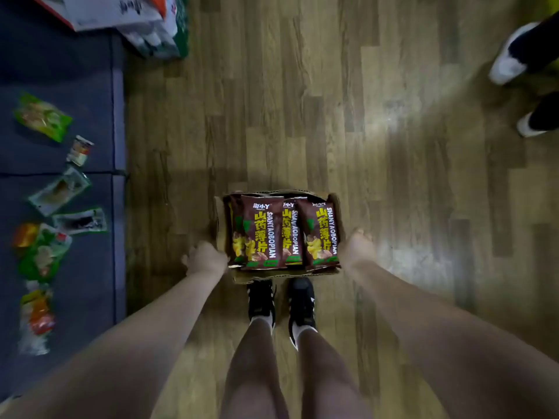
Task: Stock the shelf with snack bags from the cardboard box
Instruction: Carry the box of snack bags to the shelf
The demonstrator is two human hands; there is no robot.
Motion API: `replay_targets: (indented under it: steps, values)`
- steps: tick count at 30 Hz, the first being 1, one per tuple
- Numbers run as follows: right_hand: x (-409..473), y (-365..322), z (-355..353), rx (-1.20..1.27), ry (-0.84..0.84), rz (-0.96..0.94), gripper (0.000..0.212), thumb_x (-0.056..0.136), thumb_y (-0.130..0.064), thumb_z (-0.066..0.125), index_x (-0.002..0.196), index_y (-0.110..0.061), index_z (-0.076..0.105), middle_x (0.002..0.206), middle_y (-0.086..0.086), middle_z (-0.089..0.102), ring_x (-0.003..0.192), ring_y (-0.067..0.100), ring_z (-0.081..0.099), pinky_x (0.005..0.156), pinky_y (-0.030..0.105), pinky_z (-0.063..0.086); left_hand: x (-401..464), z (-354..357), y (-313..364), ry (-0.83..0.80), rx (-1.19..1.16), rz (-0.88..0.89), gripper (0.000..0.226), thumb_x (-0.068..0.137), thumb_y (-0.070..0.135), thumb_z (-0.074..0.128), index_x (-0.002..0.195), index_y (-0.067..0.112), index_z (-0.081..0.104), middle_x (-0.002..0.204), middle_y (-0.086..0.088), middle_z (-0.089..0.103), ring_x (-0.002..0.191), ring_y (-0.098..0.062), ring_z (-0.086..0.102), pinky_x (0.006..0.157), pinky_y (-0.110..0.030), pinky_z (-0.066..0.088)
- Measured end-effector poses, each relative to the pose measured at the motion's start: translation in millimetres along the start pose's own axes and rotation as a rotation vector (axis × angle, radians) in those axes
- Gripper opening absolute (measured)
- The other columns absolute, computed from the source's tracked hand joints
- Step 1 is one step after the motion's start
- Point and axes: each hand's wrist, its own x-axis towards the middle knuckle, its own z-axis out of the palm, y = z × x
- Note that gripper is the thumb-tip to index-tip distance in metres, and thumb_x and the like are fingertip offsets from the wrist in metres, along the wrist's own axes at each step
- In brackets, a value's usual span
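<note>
A low cardboard box [242, 278] sits just in front of my feet, above the wooden floor. It holds several brown snack bags [261, 234] with yellow lettering, lying side by side. My left hand [205, 257] grips the box's left side and my right hand [358, 244] grips its right side, fingers curled under the edges. The shelf itself is not clearly in view.
A dark blue surface [75, 182] runs down the left with several loose snack packets [42, 119] on it. White and orange bags [136, 19] lie at top left. Another person's white shoes [511, 62] stand at top right. My black shoes [261, 300] are below the box.
</note>
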Motion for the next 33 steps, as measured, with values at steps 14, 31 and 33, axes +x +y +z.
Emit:
replay_targets:
  steps: [14, 31, 33]
  values:
    - [78, -2, 25, -0.196, 0.077, -0.048, 0.021, 0.096, -0.016, 0.039, 0.109, -0.011, 0.055, 0.106, 0.016, 0.065, 0.097, 0.034, 0.061, 0.068, 0.03, 0.037, 79, 36, 23, -0.033, -0.213, -0.075, 0.042, 0.098, 0.022, 0.046, 0.136, 0.003, 0.043, 0.137, -0.017, 0.047, 0.126, -0.035, 0.046, 0.095, -0.041, 0.041]
    - [30, -74, -49, -0.236, 0.109, -0.082, 0.021, 0.097, -0.022, 0.039, 0.101, -0.011, 0.056, 0.101, 0.014, 0.064, 0.082, 0.031, 0.053, 0.069, 0.03, 0.038, 60, -57, 43, 0.033, -0.011, 0.077, 0.041, 0.099, 0.021, 0.045, 0.139, 0.013, 0.042, 0.136, -0.011, 0.051, 0.127, -0.033, 0.046, 0.097, -0.043, 0.041]
    - [24, -92, -67, -0.214, 0.142, -0.103, 0.021, 0.096, -0.022, 0.04, 0.099, -0.011, 0.057, 0.1, 0.014, 0.064, 0.08, 0.03, 0.051, 0.069, 0.03, 0.038, 56, -79, 52, 0.067, -0.016, 0.102, 0.039, 0.098, 0.021, 0.046, 0.137, 0.012, 0.045, 0.134, -0.012, 0.052, 0.126, -0.033, 0.047, 0.096, -0.043, 0.042]
